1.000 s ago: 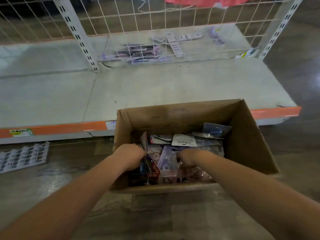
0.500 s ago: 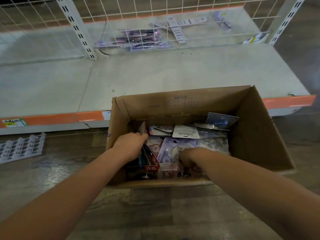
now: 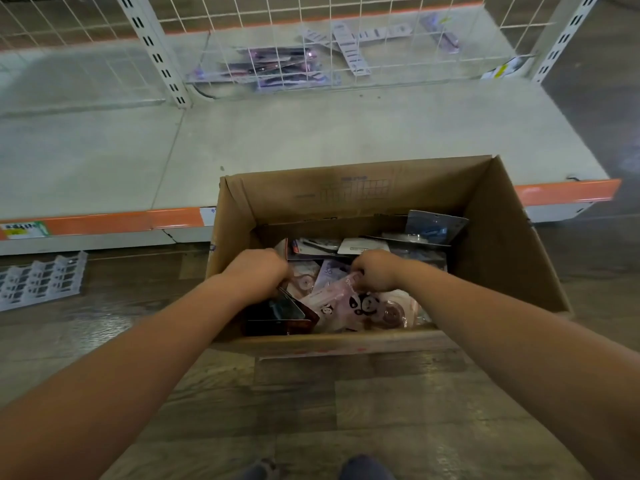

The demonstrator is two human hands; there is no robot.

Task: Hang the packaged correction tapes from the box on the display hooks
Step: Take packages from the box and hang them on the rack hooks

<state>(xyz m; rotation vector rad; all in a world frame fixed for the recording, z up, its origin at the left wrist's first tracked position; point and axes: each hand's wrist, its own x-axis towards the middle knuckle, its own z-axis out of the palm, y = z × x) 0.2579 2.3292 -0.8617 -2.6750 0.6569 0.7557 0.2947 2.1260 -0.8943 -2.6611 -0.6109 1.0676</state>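
An open cardboard box (image 3: 498, 244) stands on the floor against the low shelf, holding several packaged correction tapes. Both my hands are inside it. My left hand (image 3: 258, 271) grips a dark red and black pack (image 3: 277, 315) at the box's near left. My right hand (image 3: 375, 271) pinches the top of a pink pack with a black-and-white cartoon figure (image 3: 360, 306), lifted at the near middle. More packs (image 3: 429, 228) lie toward the far wall. No display hooks show on the wire grid (image 3: 311, 36).
A pale low shelf (image 3: 311, 133) with an orange front strip lies behind the box. Behind the grid sit several purple packs (image 3: 277, 67) and white label strips (image 3: 349, 46). A white plastic rack (image 3: 38, 280) lies on the wooden floor at left. Slotted uprights (image 3: 156, 50) flank the grid.
My right hand has risen and drawn the pink cartoon pack up out of the pile. My left hand stays on the dark pack. The view has tilted slightly down.
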